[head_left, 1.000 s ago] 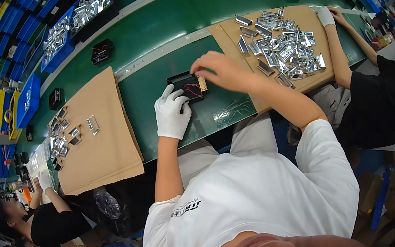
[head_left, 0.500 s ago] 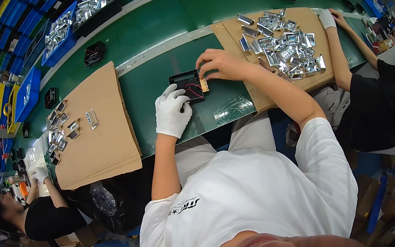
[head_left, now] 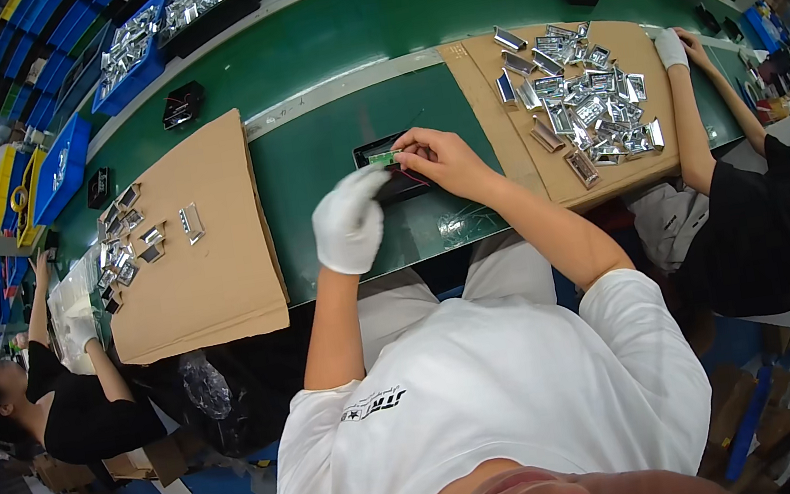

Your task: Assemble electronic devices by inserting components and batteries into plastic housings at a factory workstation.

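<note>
A small green circuit board [head_left: 385, 158] is pinched in the bare fingers of my right hand [head_left: 433, 159]. The board lies crosswise over the far part of a shallow black plastic housing [head_left: 404, 187]. A thin red wire shows beside my right fingertips. My left hand [head_left: 350, 225], in a white glove, reaches over the housing's near left side. Its fingertips are smeared by motion and stop just short of the board; whether they grip anything is hidden. My hands cover much of the housing's inside.
Cardboard sheets flank the housing; the right one [head_left: 483, 83] bears many shiny metal frames [head_left: 587, 104], the left one [head_left: 217, 201] a few. Black housings [head_left: 183, 105] stand along the green table [head_left: 328, 54]. Blue bins [head_left: 126, 57] are at the far left. A person works at each side.
My right hand has turned the board from upright at the housing's right side to crosswise, green face showing. My left hand has shifted its fingers off the housing's left edge.
</note>
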`<state>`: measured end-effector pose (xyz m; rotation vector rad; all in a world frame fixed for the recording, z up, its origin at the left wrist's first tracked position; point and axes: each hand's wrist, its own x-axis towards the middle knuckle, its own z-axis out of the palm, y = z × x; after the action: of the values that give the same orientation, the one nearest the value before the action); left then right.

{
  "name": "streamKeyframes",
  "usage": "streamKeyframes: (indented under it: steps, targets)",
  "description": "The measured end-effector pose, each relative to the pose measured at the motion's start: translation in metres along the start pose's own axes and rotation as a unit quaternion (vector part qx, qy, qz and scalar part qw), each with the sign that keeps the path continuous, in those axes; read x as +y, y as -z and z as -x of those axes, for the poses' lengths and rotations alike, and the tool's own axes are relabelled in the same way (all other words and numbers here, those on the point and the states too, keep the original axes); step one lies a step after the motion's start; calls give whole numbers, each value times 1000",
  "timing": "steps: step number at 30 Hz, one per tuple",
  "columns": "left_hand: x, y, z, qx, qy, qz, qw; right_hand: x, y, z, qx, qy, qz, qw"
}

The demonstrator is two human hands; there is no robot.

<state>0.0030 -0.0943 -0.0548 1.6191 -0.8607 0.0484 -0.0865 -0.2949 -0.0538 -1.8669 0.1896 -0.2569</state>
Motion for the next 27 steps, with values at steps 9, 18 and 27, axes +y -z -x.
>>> streamKeyframes:
  steps: [9,18,27]
  targets:
    - [28,-3,-41,-175,16,-263,949,-6,-7,9,42,20,-37,998]
    - [17,-6,-34,-178,345,83,918,-4,-12,12,59,18,-58,996]
    - [20,-23,-19,-154,147,-353,911,7,-28,10,150,161,241,945]
